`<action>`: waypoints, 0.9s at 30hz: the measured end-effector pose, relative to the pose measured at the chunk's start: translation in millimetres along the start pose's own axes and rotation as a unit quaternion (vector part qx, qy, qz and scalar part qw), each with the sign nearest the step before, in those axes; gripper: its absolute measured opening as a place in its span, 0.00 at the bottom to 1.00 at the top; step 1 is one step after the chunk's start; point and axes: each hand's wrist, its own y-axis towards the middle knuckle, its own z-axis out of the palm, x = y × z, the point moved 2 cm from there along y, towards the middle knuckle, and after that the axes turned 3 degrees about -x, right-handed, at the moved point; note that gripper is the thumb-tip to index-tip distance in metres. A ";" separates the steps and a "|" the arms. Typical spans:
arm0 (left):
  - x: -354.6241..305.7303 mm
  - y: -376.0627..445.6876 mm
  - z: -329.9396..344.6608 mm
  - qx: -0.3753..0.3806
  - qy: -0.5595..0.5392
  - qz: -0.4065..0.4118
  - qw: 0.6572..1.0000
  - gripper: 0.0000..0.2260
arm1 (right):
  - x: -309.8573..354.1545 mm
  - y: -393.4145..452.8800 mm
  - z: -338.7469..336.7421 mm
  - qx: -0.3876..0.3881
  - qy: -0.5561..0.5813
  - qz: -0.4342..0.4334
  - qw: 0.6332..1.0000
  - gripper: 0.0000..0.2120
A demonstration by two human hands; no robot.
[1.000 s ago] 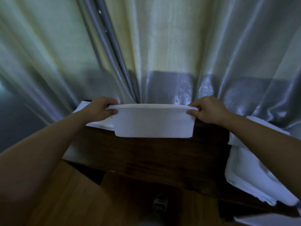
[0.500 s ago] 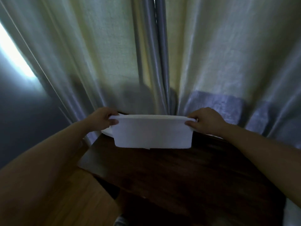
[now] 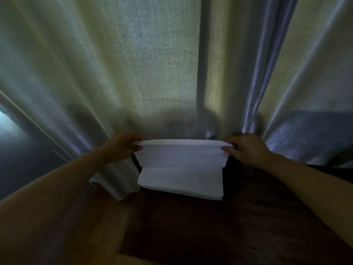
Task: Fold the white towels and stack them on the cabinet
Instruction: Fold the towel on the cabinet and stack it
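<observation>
Head view: folded white towel [image 3: 181, 159] held above stacked towel [image 3: 181, 183] on dark cabinet [image 3: 229, 226]. Left hand [image 3: 120, 147], right hand [image 3: 246, 149]: each grip pinching an upper corner. Curtain [image 3: 152, 64] behind.

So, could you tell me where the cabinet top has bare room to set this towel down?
The dark cabinet top is bare in front of the towel stack and to its right, below the right hand. The back left corner is crowded: the stack lies there, with the held towel above it and the curtain close behind.
</observation>
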 end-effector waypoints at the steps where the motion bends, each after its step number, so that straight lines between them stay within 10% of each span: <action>1: 9.3 5.3 3.1 0.006 0.002 0.003 1.000 0.10 | 4.3 -0.5 5.7 0.010 0.004 0.009 1.000 0.12; 10: 42.7 19.5 8.0 0.157 -0.072 0.089 0.981 0.04 | 21.5 -18.2 20.7 0.091 0.102 0.095 0.986 0.11; 14: 50.9 42.3 36.1 0.182 -0.179 0.000 0.967 0.05 | 15.2 -10.2 50.3 0.148 0.179 0.208 0.950 0.04; 19: 54.8 57.5 110.3 0.095 -0.344 -0.210 0.910 0.09 | 3.0 -3.6 125.4 0.119 0.277 0.407 0.862 0.13; 24: 65.1 46.7 161.1 -0.003 -0.267 -0.299 0.916 0.15 | 2.3 -12.5 170.3 -0.009 0.406 0.586 0.701 0.08; 27: 69.9 39.5 176.5 0.035 -0.224 -0.294 0.929 0.22 | 3.2 -24.5 182.5 0.006 0.389 0.625 0.676 0.10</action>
